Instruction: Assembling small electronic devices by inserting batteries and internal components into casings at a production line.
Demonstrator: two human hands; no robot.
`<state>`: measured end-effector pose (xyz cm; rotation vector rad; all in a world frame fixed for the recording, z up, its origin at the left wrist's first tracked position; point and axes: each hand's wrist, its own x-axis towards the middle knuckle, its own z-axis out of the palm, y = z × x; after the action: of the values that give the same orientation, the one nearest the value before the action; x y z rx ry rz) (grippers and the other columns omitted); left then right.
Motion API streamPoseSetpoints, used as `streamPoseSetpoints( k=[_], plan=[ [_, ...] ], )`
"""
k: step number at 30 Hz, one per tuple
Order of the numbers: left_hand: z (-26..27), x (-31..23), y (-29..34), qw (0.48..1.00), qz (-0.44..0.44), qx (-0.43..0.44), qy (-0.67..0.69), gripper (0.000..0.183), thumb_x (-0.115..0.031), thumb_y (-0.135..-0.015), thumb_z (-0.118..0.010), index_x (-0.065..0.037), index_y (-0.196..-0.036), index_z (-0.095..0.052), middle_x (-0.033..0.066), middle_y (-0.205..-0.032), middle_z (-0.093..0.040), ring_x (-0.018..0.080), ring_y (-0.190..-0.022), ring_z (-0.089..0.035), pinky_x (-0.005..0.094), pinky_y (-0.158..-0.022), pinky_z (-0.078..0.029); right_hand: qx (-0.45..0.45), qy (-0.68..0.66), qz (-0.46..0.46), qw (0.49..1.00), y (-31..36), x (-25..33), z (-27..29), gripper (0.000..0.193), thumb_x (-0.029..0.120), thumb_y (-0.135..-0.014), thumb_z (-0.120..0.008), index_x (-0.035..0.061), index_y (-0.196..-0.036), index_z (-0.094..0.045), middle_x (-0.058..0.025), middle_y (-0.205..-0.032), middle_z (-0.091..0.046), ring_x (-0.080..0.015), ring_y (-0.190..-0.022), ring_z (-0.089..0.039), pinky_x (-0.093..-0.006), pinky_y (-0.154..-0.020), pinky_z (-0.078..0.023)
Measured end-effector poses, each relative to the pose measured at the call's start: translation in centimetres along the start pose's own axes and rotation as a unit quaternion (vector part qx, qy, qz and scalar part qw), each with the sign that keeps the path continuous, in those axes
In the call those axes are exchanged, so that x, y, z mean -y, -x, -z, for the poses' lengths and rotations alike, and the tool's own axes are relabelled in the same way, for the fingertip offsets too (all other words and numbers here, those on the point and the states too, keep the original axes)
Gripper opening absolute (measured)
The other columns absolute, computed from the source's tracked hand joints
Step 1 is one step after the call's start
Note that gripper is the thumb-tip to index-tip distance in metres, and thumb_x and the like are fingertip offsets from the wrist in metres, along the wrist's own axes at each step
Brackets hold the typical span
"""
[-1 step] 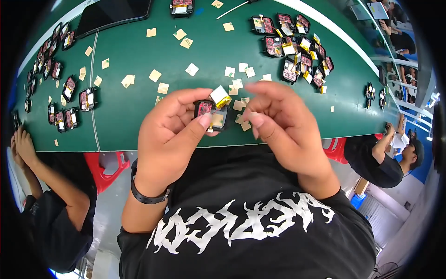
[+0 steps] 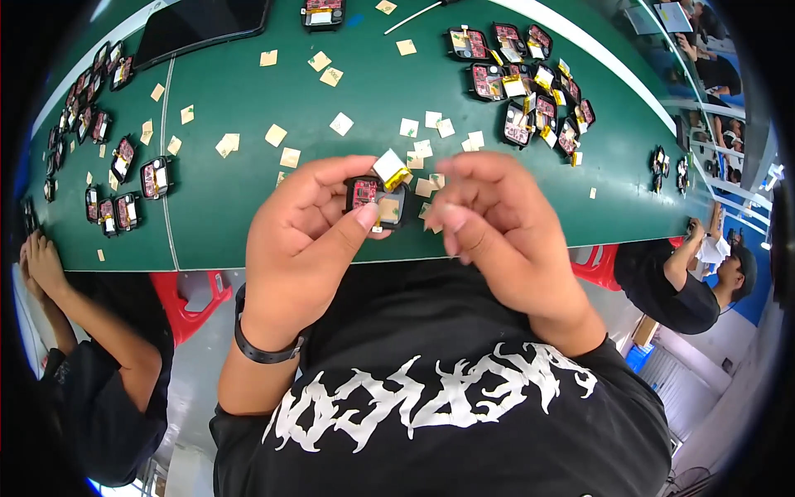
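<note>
My left hand (image 2: 302, 240) is closed around a small black plastic housing (image 2: 402, 217) with a red circuit board (image 2: 363, 192) inside. A cream adhesive square (image 2: 389, 209) lies in the housing beside the board. Above the housing's upper edge, a silver pouch battery (image 2: 389, 168) with yellow tape sticks up at a tilt, close to my left fingertips. My left thumb presses on the housing's near side. Just right of it, my right hand (image 2: 509, 224) hovers with bent fingers, forefinger and thumb apart; its fingertips are slightly blurred and I see nothing held.
Cream adhesive squares (image 2: 276, 135) lie scattered over the green table (image 2: 248, 91). More open housings sit in groups at the right (image 2: 517, 124) and left (image 2: 126, 211). A black flat panel (image 2: 203, 29) and a screwdriver (image 2: 414, 16) lie at the back. People sit on both sides.
My right hand has shifted slightly, its thumb and fingertips moving a little. The battery in front of my left hand has tipped very slightly leftward.
</note>
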<state>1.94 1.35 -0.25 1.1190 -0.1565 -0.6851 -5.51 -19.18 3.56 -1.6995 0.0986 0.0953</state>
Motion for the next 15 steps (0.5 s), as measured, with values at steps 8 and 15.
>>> streamPoseSetpoints(
  k=[8, 15],
  plan=[
    [-0.8, 1.2, -0.1, 0.993, -0.068, -0.093, -0.039, 0.038, 0.01, -0.094, -0.063, 0.006, -0.131, -0.052, 0.0144, -0.118, -0.066, 0.0176, -0.105, -0.068, 0.0306, -0.089, -0.058, -0.024, -0.318, -0.276, 0.907, -0.7, 0.6, -1.8, 0.024, 0.001, -0.098, -0.064, 0.002, -0.108, -0.042, -0.0169, -0.083, -0.07, -0.0155, -0.057, -0.066, -0.0263, -0.047, -0.052],
    [-0.3, 2.6, 0.3, 0.984, -0.156, -0.087, -0.017, 0.028, 0.014, -0.094, -0.063, 0.003, -0.117, -0.05, 0.0152, -0.121, -0.061, 0.0171, -0.105, -0.067, 0.0267, -0.083, -0.053, -0.033, -0.375, -0.298, 0.878, -1.5, 0.1, -2.3, 0.028, -0.001, -0.094, -0.067, 0.0033, -0.105, -0.041, -0.0169, -0.08, -0.07, -0.0139, -0.052, -0.062, -0.0252, -0.041, -0.043]
  ],
)
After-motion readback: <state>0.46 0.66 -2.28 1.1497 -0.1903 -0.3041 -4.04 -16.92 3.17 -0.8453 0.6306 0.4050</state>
